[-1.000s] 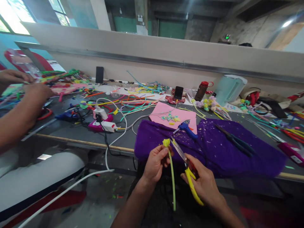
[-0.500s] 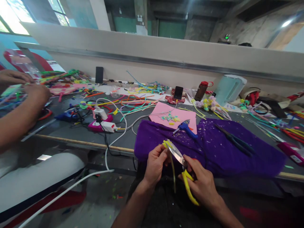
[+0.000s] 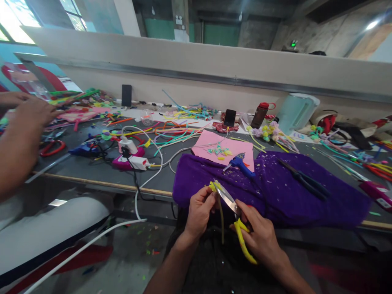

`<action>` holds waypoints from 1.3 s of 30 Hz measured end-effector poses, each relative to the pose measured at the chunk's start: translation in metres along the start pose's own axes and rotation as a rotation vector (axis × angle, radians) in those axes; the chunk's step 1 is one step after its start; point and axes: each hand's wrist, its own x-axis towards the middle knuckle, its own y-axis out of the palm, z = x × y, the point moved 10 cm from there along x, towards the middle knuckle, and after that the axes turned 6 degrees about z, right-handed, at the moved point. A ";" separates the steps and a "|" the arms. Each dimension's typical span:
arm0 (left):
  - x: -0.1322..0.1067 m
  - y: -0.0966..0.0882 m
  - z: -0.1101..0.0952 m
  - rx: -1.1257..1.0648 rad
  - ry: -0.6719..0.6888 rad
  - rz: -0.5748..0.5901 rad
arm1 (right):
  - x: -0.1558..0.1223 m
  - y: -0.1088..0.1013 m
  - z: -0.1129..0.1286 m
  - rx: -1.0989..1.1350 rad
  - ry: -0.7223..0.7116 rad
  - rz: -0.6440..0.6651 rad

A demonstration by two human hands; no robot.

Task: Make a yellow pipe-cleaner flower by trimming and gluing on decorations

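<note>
My left hand (image 3: 199,210) pinches a small yellow fuzzy piece (image 3: 213,186), with a thin yellowish-green stem (image 3: 222,224) hanging below the fingers. My right hand (image 3: 260,232) is wrapped round the scissors (image 3: 228,200), whose handle shows yellow wrapping. Their blade tips touch the yellow piece at my left fingertips; whether the blades are fully closed I cannot tell. Just beyond my hands a purple towel (image 3: 190,175) covers the table edge. A blue glue gun (image 3: 241,165) lies across the towel and a pink sheet (image 3: 205,143) strewn with small clippings. Dark-handled pliers (image 3: 306,179) rest farther right on the towel.
White cables (image 3: 153,179) run from a power strip (image 3: 131,161) and drop over the table edge. A co-worker's arm (image 3: 21,143) reaches in at left, near red-handled scissors (image 3: 53,148). Behind stand a phone (image 3: 229,118), a bottle (image 3: 259,115) and a pale green jug (image 3: 298,112).
My hands and the scissors stay almost in place, and the hanging stem has shifted slightly. At left, the co-worker's hand has moved, uncovering the red-handled scissors.
</note>
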 end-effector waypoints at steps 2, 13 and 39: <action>0.000 0.001 -0.002 0.007 0.001 0.001 | -0.001 0.001 -0.002 -0.014 -0.004 -0.002; -0.001 -0.002 -0.002 0.043 -0.014 -0.017 | -0.002 -0.002 -0.003 -0.054 -0.012 0.021; 0.001 0.009 0.006 -0.176 -0.170 0.016 | 0.006 -0.013 -0.003 0.093 0.162 0.030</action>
